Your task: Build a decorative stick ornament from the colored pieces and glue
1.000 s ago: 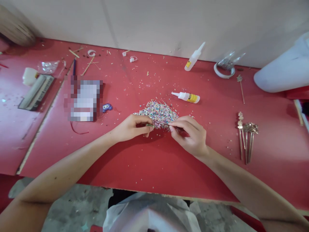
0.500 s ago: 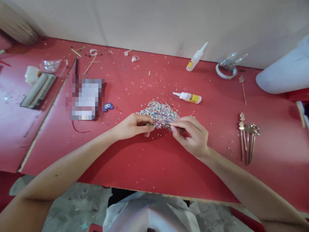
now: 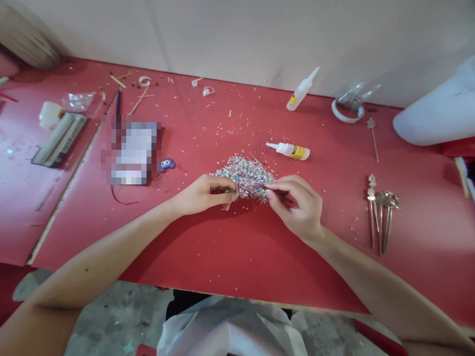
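Observation:
A heap of small glittering, many-coloured chips (image 3: 247, 173) lies on the red table (image 3: 208, 242). At the heap's left front edge, my left hand (image 3: 208, 195) is closed, thumb against fingers, on a small piece with a green glint; its kind is too small to tell. From the right, my right hand (image 3: 297, 205) pinches dark tweezers (image 3: 270, 188), whose tips point left over the heap. A gap separates the tips from my left fingers. Just behind the heap lies a glue bottle (image 3: 293, 151) with a yellow label, its nozzle pointing left.
A second glue bottle (image 3: 302, 90) stands near the wall. On the right are several gold-coloured hair sticks (image 3: 380, 217), a single stick (image 3: 374, 138), a tape roll (image 3: 348, 112) and a large white cylinder (image 3: 434, 113). Leftward lie a blurred-out rectangular object (image 3: 134, 153), a blue charm (image 3: 166, 164) and a knife box (image 3: 61, 138).
My right hand has shifted slightly right, and the tweezers' tips have drawn away from my left fingers, now over the chips. My left hand stays in place.

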`<state>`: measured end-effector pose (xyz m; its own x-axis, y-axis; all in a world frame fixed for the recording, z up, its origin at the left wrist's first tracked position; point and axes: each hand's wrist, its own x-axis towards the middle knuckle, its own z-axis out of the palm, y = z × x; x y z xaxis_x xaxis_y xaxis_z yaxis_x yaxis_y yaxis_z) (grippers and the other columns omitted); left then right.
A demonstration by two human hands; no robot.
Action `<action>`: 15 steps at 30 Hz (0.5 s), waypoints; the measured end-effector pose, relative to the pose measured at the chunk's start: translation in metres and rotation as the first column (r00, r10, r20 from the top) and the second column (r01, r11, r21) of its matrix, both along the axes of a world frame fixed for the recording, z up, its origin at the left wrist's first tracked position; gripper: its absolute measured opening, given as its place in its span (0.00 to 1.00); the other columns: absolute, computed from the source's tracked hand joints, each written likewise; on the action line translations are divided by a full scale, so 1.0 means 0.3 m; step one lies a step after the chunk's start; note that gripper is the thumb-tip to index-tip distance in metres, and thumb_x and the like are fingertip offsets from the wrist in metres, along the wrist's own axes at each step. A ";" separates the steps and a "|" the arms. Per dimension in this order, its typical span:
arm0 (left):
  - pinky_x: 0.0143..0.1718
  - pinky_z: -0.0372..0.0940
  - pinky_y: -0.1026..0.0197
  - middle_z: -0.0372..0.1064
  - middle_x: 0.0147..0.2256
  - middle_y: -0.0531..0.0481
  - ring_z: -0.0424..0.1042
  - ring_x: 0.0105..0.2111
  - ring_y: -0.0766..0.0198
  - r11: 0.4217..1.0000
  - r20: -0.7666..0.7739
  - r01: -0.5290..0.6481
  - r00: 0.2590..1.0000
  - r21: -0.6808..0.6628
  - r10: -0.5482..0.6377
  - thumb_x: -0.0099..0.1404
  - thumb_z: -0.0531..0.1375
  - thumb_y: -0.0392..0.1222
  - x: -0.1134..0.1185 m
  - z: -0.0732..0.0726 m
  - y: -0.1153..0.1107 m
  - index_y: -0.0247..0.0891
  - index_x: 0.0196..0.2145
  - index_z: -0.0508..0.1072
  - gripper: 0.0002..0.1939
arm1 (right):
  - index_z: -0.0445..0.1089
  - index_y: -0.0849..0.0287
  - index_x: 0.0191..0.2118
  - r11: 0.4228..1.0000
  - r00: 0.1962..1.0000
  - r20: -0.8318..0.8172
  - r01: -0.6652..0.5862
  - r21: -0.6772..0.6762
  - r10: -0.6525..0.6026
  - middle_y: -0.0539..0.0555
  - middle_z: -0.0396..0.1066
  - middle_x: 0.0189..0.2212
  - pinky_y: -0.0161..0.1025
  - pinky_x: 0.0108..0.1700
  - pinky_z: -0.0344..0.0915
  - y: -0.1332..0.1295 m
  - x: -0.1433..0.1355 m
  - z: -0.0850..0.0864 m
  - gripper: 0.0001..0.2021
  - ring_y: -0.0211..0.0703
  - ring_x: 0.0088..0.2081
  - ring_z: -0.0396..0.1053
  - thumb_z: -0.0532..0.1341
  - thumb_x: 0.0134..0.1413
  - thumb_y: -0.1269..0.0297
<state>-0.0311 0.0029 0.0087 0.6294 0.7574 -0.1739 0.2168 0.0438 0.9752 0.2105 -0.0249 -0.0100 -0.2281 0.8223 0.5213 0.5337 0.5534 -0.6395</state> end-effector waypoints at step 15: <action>0.31 0.63 0.67 0.69 0.23 0.52 0.68 0.25 0.68 1.000 0.010 -0.007 1.000 -0.008 0.007 0.64 0.59 0.40 0.001 -0.006 -0.004 0.34 0.30 0.72 0.08 | 0.72 0.54 0.39 0.997 0.998 -0.020 -0.065 -0.032 0.065 0.51 0.72 0.32 0.36 0.26 0.65 -0.006 0.000 0.000 0.09 0.38 0.30 0.69 0.63 0.53 0.74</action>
